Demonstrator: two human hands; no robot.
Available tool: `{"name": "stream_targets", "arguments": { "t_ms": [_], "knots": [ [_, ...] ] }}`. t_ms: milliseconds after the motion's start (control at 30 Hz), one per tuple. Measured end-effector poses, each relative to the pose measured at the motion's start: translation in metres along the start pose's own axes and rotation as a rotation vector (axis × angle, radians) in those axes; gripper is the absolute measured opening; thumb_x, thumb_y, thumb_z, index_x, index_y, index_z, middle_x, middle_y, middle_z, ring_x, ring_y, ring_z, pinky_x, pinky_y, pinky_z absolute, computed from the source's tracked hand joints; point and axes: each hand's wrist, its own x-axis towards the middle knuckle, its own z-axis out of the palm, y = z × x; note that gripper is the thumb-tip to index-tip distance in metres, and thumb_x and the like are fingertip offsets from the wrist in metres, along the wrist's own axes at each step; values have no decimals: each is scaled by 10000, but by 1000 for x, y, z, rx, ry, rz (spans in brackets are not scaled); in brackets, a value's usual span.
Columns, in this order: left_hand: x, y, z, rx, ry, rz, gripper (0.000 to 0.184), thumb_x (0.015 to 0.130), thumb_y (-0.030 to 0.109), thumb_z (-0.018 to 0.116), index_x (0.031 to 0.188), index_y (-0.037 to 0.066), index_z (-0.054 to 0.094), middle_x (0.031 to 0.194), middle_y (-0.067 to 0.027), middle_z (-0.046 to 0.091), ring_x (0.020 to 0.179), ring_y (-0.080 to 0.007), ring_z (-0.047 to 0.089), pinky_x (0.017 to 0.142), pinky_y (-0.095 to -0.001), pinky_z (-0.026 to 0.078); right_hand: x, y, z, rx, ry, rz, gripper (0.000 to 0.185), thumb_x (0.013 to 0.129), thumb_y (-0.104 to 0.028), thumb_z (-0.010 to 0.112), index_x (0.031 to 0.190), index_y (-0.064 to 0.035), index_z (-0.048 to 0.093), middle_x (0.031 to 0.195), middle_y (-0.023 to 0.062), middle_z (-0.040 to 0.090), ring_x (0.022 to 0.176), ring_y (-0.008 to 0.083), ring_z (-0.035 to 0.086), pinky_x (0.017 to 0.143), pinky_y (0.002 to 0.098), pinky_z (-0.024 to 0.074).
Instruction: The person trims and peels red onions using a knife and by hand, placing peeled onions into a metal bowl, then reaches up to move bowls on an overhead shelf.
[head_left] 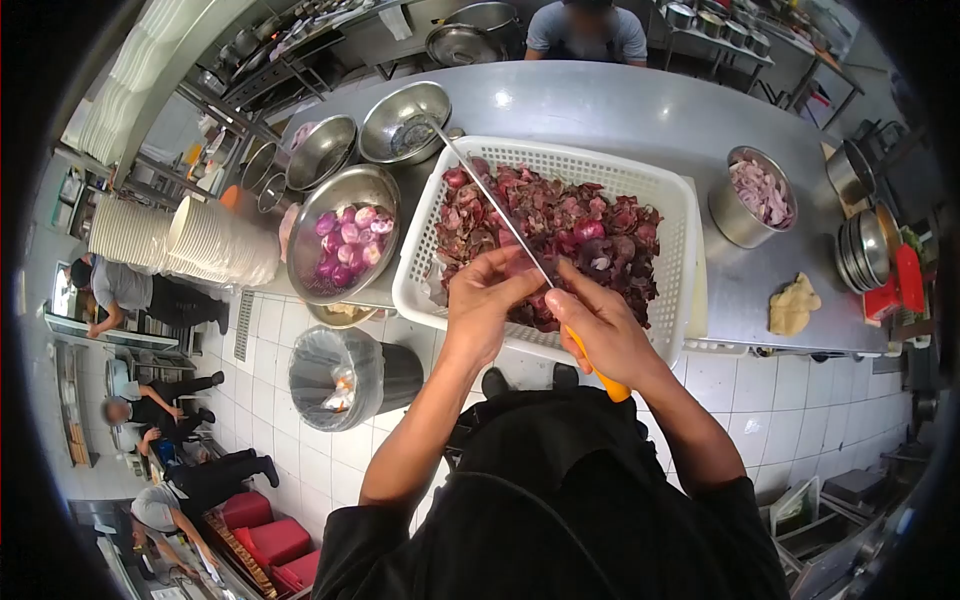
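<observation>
My right hand (606, 322) is closed around the yellow-orange handle of a long knife (484, 184). The blade points away to the upper left, above a white perforated basket (662, 190) heaped with red onion skins (560, 207). Beside the blade, my left hand (483, 298) is closed on what looks like a red onion (524, 262), mostly hidden by my fingers. Both hands are over the basket's near side. A whole red onion (588, 230) lies among the skins.
Left of the basket, a steel bowl (298, 272) holds peeled onions (350, 240); another bowl (375, 120) stands behind. A pot (738, 220) of onion pieces and a cloth (794, 304) are on the right. A lined bin (312, 385) stands below. Co-workers are around, one across the table.
</observation>
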Motion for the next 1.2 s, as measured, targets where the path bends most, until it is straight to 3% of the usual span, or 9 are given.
{"name": "stream_targets", "arguments": {
  "t_ms": [367, 433, 533, 633, 867, 1000, 1100, 1200],
  "knots": [
    [-4, -20, -14, -198, -66, 126, 405, 848, -74, 671, 1245, -52, 590, 1100, -138, 681, 960, -197, 674, 891, -354, 561, 4, -1, -11, 257, -149, 77, 499, 1033, -363, 485, 1467, -119, 455, 586, 17, 484, 431, 88, 442, 410, 250, 373],
    [-5, -23, -17, -177, -82, 171, 384, 880, -34, 642, 1260, -40, 585, 1115, -146, 678, 991, -235, 675, 923, -420, 555, 7, 1, -12, 238, -101, 104, 509, 1034, -372, 481, 1475, -121, 440, 593, 23, 494, 432, 93, 447, 409, 250, 372],
    [-17, -8, -25, -259, -148, 217, 410, 884, -24, 632, 1289, -34, 568, 1167, -153, 666, 1064, -265, 663, 972, -443, 538, 13, 3, -25, 259, 26, 116, 546, 1042, -409, 458, 1494, -108, 395, 608, 18, 492, 445, 91, 441, 399, 249, 363],
    [-16, 9, -22, -353, -138, 134, 463, 876, -96, 596, 1332, -36, 538, 1216, -145, 650, 1101, -241, 648, 996, -420, 521, 19, 7, -35, 278, -9, 116, 621, 1040, -427, 466, 1542, -99, 306, 615, 13, 486, 453, 90, 432, 399, 256, 363],
    [-11, 2, -21, -351, -114, 93, 504, 864, -88, 635, 1354, -20, 537, 1212, -104, 647, 1054, -167, 637, 959, -315, 505, 20, -1, -25, 16, 47, 158, 637, 1045, -397, 460, 1564, -92, 254, 579, 14, 471, 438, 97, 426, 421, 260, 360],
    [-10, -2, -23, -187, -144, 166, 534, 851, -93, 639, 1367, -16, 523, 1234, -97, 633, 1101, -181, 622, 968, -336, 504, 11, -2, -24, -4, 31, 112, 618, 1049, -385, 449, 1560, -88, 269, 558, 13, 463, 428, 95, 422, 430, 258, 367],
    [-14, 5, -16, -108, -121, 183, 570, 812, -154, 651, 1351, -30, 512, 1187, -89, 648, 1053, -146, 629, 903, -296, 528, 0, -7, -24, -6, -27, 118, 697, 1004, -408, 531, 1550, -56, 281, 688, 51, 549, 585, 129, 551, 540, 290, 459],
    [-14, 5, -11, -36, -94, 232, 572, 804, -159, 656, 1336, -32, 487, 1188, -105, 643, 1058, -154, 633, 894, -295, 538, -8, 1, -8, -150, 49, -20, 660, 999, -400, 535, 1526, -54, 338, 816, 96, 608, 751, 175, 602, 729, 312, 490]
  ]
}}
